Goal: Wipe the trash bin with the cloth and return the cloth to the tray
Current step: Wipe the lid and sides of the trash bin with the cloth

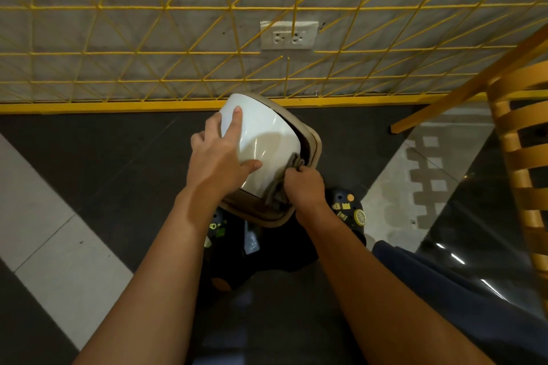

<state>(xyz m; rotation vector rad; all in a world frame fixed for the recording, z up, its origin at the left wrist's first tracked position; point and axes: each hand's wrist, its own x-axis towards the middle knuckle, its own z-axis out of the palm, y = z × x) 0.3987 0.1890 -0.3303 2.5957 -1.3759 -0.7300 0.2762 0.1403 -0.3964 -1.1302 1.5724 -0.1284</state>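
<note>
Head view: trash bin (267,133), white body with a tan rim, tilted on its side over the dark floor (124,163), base toward the far wall, opening toward the near right. Left hand (219,154) lies on the white body, fingers (237,112) straight and spread, thumb out along the near side. Right hand (305,187) at the rim, fingers curled, pinching a grey cloth (275,191) against the bin's near-right edge. Behind: yellow wire grid (178,53) on the wall, white double outlet (289,35). Wooden chair (519,142) at right. Dark shoes with charms (350,210) below the bin.
</note>
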